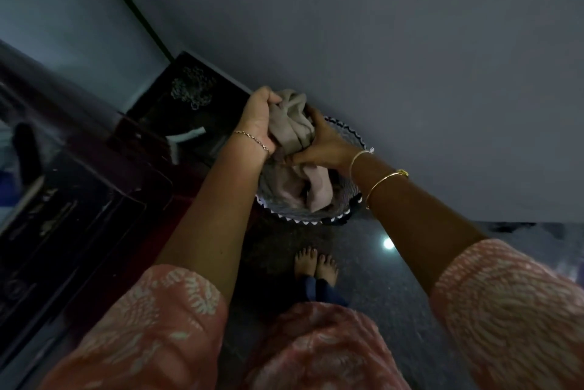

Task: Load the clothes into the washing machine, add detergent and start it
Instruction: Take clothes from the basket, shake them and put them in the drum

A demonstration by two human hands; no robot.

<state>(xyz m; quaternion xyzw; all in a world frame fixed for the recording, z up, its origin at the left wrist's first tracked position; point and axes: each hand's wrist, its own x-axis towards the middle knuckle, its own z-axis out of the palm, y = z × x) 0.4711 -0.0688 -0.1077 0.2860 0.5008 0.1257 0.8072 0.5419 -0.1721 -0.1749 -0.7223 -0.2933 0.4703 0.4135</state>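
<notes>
Sleeves: our pink patterned sleeves fill the bottom of the view on both sides.
Feet: our bare feet stand side by side on the dark speckled floor.
Left hand: our left hand has its fingers curled tight round the upper part of the cloth; a thin chain sits at the wrist.
Right hand: our right hand grips the same cloth from the other side, lower down; two bangles ring that forearm.
Cloth: the beige cloth is bunched between both hands, its loose end hanging into the basket.
Basket: the round basket with a zigzag-trimmed rim sits on the floor against the wall, just beyond our feet, with more clothes inside.
Washing machine: the dark washing machine stands to our left, too blurred for detail.
Wall: a plain grey wall rises behind the basket.
</notes>
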